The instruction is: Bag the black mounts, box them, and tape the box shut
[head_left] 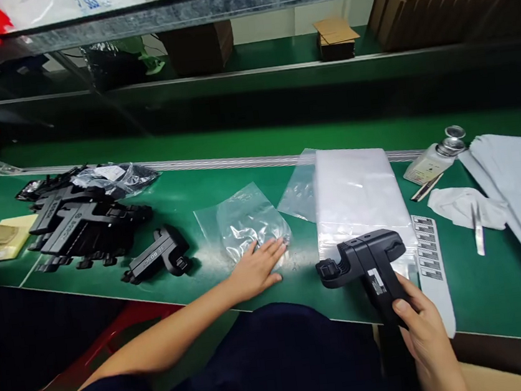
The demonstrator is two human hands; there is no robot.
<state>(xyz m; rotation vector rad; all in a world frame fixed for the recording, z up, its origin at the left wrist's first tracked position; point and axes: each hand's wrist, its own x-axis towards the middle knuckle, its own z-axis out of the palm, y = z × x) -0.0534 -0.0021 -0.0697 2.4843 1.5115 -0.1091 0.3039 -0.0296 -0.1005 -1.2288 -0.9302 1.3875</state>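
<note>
Tool is held by the right hand near the front edge of the bench. Stem is closed in from the right side, thumb laid across the near face, fingers wrapped behind and partly hidden. Head of the tool is turned away from the body and seen against the near end of a stack of clear plastic; whether the two touch cannot be told.

Clear bag lies on the bench to the left of the stack. Its near right part is covered by the left hand, palm down, fingers stretched and slightly spread, nothing seen gripped. How hard it is pressed cannot be told. Bag's mouth is not made out.

Handling, as judged: the tool looks top-heavy, its head being wide and carried well past the grip, so a firm hold on the stem is called for and any twist at the wrist should be checked. White label on the stem is best spared by the thumb. Film looks thin and creased; light, flat pressure is advised over pinching, and the bag should be steadied without being dragged. Knobbed end is judged likeliest to snag film. Clearance should be given to the printed strip, close beside the right hand.
</note>
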